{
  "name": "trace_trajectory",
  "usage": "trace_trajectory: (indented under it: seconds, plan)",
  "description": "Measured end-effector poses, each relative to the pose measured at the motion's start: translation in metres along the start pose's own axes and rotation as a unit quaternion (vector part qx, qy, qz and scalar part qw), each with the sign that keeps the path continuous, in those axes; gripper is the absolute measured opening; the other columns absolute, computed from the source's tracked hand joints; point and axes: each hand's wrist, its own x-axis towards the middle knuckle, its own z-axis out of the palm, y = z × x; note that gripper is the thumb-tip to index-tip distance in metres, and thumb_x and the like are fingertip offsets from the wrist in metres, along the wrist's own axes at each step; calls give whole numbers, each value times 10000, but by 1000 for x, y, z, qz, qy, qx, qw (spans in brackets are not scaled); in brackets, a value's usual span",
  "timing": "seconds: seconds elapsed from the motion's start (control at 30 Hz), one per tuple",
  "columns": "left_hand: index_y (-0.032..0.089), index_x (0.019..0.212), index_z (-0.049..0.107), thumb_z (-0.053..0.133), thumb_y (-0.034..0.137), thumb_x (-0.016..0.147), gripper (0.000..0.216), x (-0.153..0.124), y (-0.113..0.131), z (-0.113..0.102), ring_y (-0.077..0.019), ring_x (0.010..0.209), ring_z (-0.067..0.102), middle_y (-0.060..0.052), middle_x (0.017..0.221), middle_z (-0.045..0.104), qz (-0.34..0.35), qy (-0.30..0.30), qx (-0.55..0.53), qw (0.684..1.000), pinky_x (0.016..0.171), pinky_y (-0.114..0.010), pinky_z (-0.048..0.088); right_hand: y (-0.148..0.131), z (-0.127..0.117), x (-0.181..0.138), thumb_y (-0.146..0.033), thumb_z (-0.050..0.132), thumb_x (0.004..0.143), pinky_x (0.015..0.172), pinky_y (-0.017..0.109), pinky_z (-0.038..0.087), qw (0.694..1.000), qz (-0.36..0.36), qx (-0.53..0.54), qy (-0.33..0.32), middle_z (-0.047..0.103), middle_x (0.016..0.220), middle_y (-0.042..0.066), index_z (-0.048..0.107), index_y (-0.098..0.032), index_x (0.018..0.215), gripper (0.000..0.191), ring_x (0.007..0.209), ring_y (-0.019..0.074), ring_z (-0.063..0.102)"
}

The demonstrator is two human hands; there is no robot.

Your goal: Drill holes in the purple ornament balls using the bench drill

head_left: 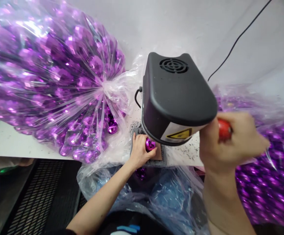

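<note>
Two hands busy: my left hand [139, 150] pinches one purple ball [150, 144] on the pad [159, 156] under the black machine head [176, 98] to steady it, my right hand [226, 142] wraps the red handle [223, 130], tied bag of balls [51, 81] parked left.

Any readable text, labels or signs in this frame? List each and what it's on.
No readable words or numbers.
Black machine head: white label on its lower front edge carries a yellow warning triangle sign; the symbol inside is too small and blurred to make out, and no text on the label is legible.
Red handle in the right hand: no marking visible.
Purple ball at the left hand: no text.
</note>
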Motion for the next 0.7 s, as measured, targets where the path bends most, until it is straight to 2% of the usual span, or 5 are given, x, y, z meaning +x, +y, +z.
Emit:
trace_trajectory:
  seconds: [0.2,0.37,0.5,0.6,0.7]
  plan:
    - [208,1083,576,722,311,816,322,4,10,-13,-247,1019,585,-52,1018,644,17,1,-14,1000,1093,-512,374,1,29,51,-298,568,822,578,169,280,978,169,104,-62,454,590,-38,549,-116,670,238,582,1,369]
    - [203,1183,531,715,357,836,422,-45,22,-39,-209,946,600,-59,1055,615,-10,-12,-85,996,854,-362,515,1,30,46,-282,555,766,571,170,274,972,184,136,-53,409,582,-36,554,-121,651,198,581,8,339]
    - [244,1342,483,772,348,800,622,-102,13,-43,-254,1124,590,-100,1238,583,49,-117,-54,990,955,-396,527,6,33,47,-307,570,746,562,175,262,970,200,129,-50,362,560,-32,572,-120,652,209,573,12,311]
    - [253,1436,404,743,280,822,702,-124,3,-36,-288,1197,563,-136,1341,545,66,-131,-9,989,1005,-444,523,10,38,48,-353,620,737,549,190,253,976,185,111,-28,384,547,-23,584,-108,641,265,560,14,332]
    - [236,1478,354,734,368,839,756,-128,3,-40,-300,1237,548,-161,1383,526,72,-115,-13,991,1042,-457,513,19,43,43,-357,665,720,526,198,252,980,176,90,-19,473,573,-5,625,-100,681,264,555,23,393]
